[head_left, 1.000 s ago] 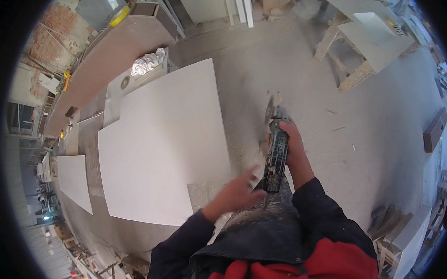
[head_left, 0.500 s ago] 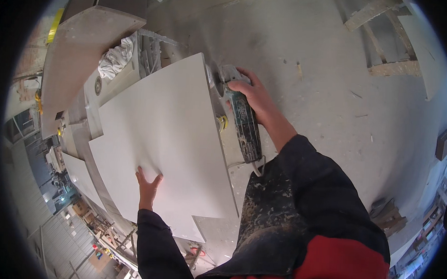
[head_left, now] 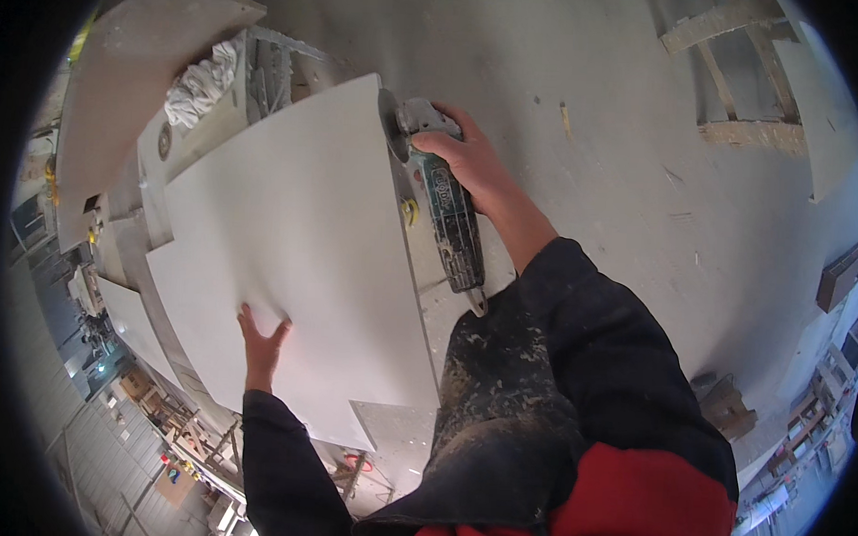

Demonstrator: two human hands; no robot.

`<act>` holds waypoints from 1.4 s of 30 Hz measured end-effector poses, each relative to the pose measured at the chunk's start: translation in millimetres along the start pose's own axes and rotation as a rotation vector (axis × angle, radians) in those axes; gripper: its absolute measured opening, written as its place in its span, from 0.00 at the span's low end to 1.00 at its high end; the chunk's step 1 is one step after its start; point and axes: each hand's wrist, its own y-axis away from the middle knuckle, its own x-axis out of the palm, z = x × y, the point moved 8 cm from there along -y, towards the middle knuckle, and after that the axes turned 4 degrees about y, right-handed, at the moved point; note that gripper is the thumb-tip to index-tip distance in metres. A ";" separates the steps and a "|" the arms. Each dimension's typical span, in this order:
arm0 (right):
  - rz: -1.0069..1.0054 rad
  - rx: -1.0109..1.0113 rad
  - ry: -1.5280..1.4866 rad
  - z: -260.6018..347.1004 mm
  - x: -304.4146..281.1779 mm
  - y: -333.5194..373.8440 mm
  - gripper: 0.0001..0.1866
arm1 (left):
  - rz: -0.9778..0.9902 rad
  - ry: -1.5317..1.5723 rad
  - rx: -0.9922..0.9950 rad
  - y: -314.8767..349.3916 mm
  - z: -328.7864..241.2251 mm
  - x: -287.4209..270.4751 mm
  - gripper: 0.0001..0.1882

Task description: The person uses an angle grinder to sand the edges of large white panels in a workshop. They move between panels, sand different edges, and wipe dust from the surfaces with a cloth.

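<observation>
A large white slab (head_left: 298,226) lies flat in front of me, with a step cut into its near edge. On its near left part rests my left hand (head_left: 262,345), thumb and fingers spread apart, holding nothing. My right hand (head_left: 471,156) grips an angle grinder (head_left: 452,226) by the head end of its dark, dust-covered body. The grinder's disc (head_left: 392,125) stands on edge against the slab's right edge near the far corner. From the tool's lower end a cord comes out beside my dusty apron (head_left: 500,393).
A crumpled white cloth (head_left: 201,82) lies beyond the slab's far left side, near a big upright brownish panel (head_left: 142,97). A yellow tape measure-like object (head_left: 409,212) sits beside the slab's right edge. A wooden frame (head_left: 750,134) stands at the far right on the dusty floor (head_left: 600,255).
The whole view has shifted slightly, so things appear further left and up. The grinder stays at the slab's right edge near the far corner; my left hand keeps its place on the slab.
</observation>
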 end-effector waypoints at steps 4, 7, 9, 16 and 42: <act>0.006 -0.035 0.087 -22.8 -7.0 27.0 0.38 | 0.004 -0.015 0.009 0.3 -2.2 0.6 0.63; -0.024 -0.043 0.153 -41.0 -13.0 54.1 0.40 | 0.026 0.003 -0.010 -0.1 -10.0 3.0 0.63; -0.015 -0.029 0.159 -58.0 -10.9 74.0 0.40 | 0.014 -0.006 0.006 1.5 3.0 -0.6 0.62; -0.026 -0.022 0.197 -98.2 -20.1 143.9 0.41 | 0.027 -0.057 0.036 -6.4 -24.1 -2.0 0.62; -0.098 -0.058 0.121 -128.2 -22.0 157.6 0.37 | 0.061 -0.083 -0.021 -2.4 -32.3 -7.1 0.63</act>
